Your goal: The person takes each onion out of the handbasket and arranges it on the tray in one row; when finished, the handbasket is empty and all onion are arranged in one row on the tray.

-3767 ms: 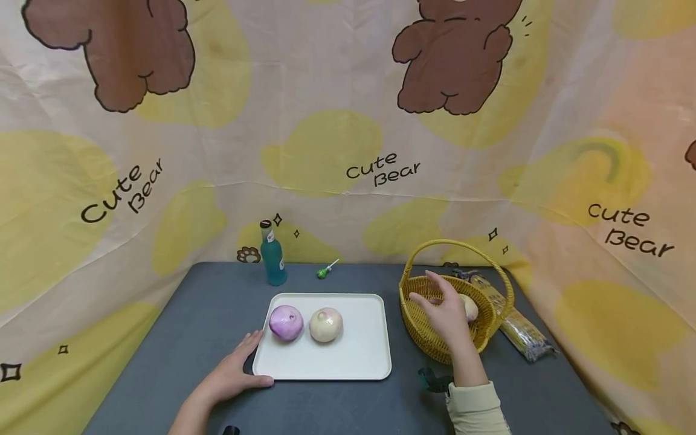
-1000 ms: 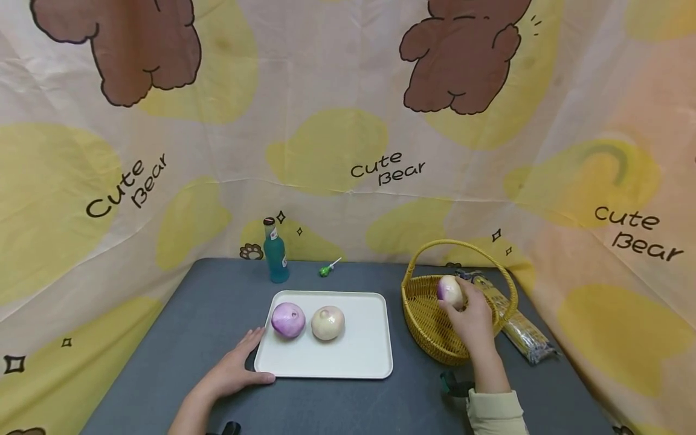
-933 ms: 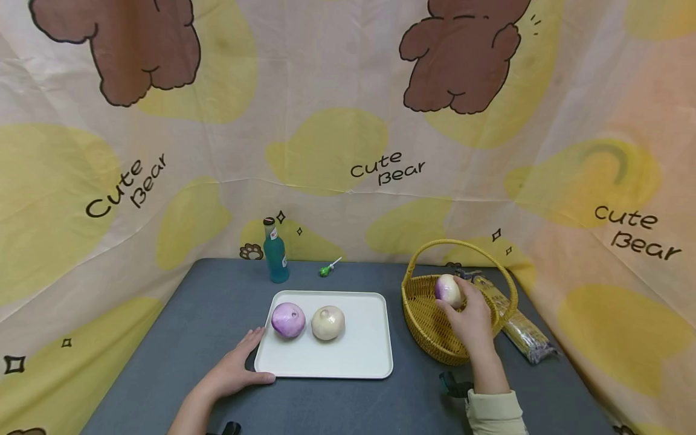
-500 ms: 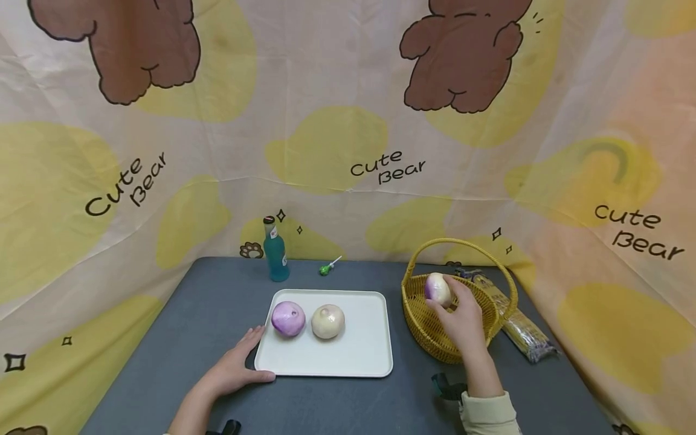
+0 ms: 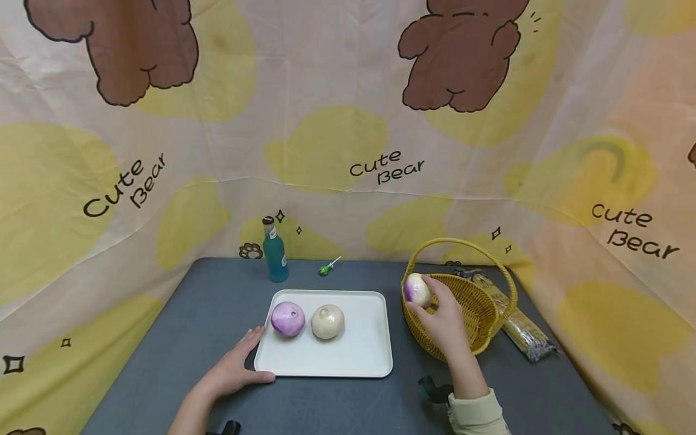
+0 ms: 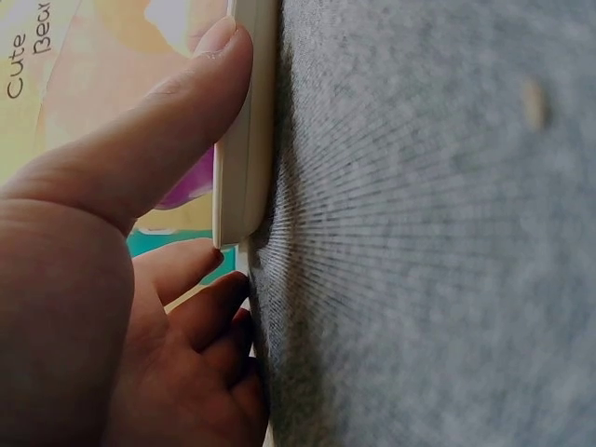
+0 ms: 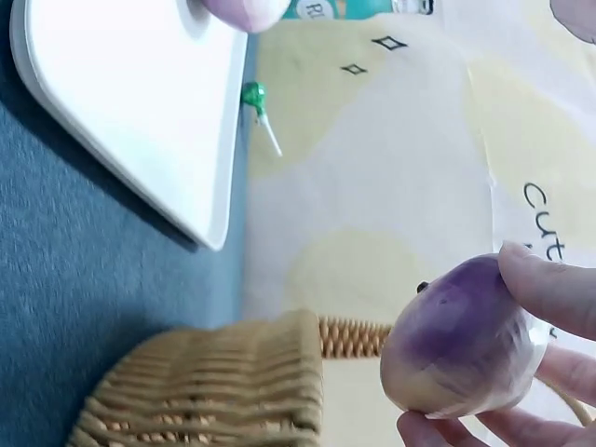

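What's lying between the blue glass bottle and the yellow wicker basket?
A green lollipop on the grey table, between bottle and basket, in the head view.

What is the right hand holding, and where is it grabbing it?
The right hand holds a purple-and-white onion above the basket's rim, fingertips curled round its right side and underside. The left hand only rests against the tray's corner.

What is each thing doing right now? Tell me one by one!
Turnip: held up by the right hand, over the basket rim.
Basket: upright on the table, handle up.
Tray: flat on the table, left hand touching its corner.
Purple ball: resting on the tray.
White ball: resting on the tray beside it.
Bottle: standing, capped.
Lollipop: lying on the table.
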Tool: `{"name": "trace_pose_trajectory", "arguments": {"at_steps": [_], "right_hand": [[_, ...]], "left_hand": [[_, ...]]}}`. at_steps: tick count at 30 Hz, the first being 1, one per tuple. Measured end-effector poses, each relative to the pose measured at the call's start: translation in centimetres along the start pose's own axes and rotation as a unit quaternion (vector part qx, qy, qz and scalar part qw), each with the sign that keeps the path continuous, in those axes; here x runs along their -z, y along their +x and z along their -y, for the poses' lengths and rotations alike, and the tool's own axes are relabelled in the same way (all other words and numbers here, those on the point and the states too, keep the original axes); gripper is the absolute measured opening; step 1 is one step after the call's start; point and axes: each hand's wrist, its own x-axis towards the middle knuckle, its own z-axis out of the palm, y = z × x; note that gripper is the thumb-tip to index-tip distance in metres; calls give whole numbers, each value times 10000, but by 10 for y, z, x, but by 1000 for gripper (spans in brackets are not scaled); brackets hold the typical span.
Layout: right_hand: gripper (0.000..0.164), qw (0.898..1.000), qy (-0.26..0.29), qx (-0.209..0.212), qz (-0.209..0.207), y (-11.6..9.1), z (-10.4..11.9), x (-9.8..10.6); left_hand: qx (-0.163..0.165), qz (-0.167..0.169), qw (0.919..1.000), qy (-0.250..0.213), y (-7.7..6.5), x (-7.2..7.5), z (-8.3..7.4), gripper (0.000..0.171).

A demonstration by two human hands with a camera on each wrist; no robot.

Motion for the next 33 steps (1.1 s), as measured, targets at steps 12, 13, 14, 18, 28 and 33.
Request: {"name": "trace_pose_trajectory", "arguments": {"at_steps": [12, 13, 14, 18, 28, 33], "right_hand": [[65, 9996, 137, 152, 194, -7, 11, -25], [65, 9995, 156, 163, 202, -7, 12, -28], [65, 9995, 155, 163, 208, -8, 12, -30], [65, 9994, 139, 199, 245, -10, 14, -37], [64, 9985, 86, 366, 398, -15, 21, -52], [63, 9975, 136, 455, 516, -17, 21, -61]], "left_hand": [[-78, -33, 10000, 8, 0, 0, 0, 116], [-75, -32, 10000, 7, 0, 0, 0, 116], [-70, -27, 10000, 12, 0, 0, 0, 116], [-45, 0, 10000, -2, 0, -1, 1, 116], [-71, -15, 10000, -21, -2, -1, 1, 116], [-74, -21, 10000, -52, -3, -1, -1, 116]]}}
